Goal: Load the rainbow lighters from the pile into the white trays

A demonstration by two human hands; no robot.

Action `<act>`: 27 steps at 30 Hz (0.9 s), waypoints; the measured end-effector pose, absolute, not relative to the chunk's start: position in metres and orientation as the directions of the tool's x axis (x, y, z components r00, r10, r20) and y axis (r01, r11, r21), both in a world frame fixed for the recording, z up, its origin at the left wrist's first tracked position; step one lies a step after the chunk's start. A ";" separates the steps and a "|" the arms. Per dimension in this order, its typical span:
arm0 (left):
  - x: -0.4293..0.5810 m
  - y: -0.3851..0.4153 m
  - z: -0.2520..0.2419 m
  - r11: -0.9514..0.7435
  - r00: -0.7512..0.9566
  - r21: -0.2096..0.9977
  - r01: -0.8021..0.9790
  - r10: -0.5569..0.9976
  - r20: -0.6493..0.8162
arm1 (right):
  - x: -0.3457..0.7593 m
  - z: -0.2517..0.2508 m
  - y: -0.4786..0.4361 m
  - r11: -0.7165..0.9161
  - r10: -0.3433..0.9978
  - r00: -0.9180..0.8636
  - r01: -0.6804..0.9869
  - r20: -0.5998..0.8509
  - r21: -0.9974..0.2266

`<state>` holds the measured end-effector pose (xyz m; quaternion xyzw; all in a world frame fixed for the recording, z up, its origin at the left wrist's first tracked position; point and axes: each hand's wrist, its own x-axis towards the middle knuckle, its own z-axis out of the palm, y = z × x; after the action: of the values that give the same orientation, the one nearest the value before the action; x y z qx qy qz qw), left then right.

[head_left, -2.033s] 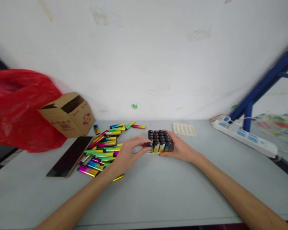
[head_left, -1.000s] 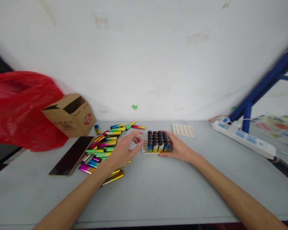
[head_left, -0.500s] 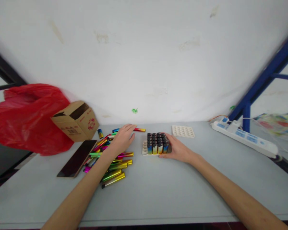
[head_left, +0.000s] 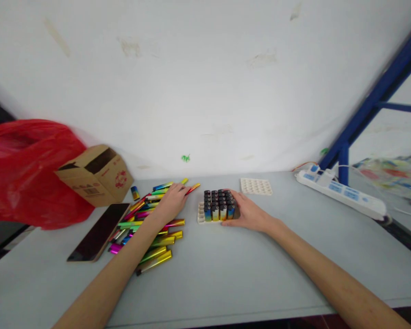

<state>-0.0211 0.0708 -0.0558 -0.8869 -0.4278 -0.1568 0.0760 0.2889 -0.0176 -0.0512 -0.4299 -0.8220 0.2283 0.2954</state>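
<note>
My left hand (head_left: pixel 173 202) is over the far side of a loose pile of shiny coloured lighters (head_left: pixel 157 253). Its fingers are closed on one end of a red-and-yellow lighter (head_left: pixel 193 188), which points away to the right; the fingertips are partly hidden. My right hand (head_left: pixel 244 212) wraps round the right side of a white tray (head_left: pixel 201 214) of upright lighters. Those lighters (head_left: pixel 219 205) have black tops and blue, white or yellow bodies, packed in rows. The tray's leftmost column of holes shows bare.
Behind the right hand lies a second white holed tray (head_left: pixel 256 186). A phone (head_left: pixel 99 232), an open cardboard box (head_left: pixel 97 176) and a red plastic bag (head_left: pixel 37 169) stand left. One short blue-and-yellow lighter (head_left: pixel 134 193) lies beside the box. At right is a power strip (head_left: pixel 342 192).
The red-and-yellow lighter has turned from lying level to slanting, with my left fingers now at its near end. My right hand stays on the tray. The whole view has shifted slightly.
</note>
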 end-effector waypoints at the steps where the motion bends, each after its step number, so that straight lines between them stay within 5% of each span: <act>1: -0.021 0.069 -0.055 -0.628 0.589 0.001 0.779 0.731 0.345 | 0.289 -0.050 -0.018 0.523 0.843 -0.453 0.571 0.288 -0.632; 27: -0.021 0.046 -0.054 -0.628 0.579 0.054 0.776 0.744 0.334 | 0.290 -0.050 -0.020 0.511 0.849 -0.453 0.577 0.271 -0.637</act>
<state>-0.0212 0.0461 -0.0536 -0.8872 -0.4284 -0.1643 0.0491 0.2898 -0.0195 -0.0498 -0.4351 -0.8196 0.2345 0.2898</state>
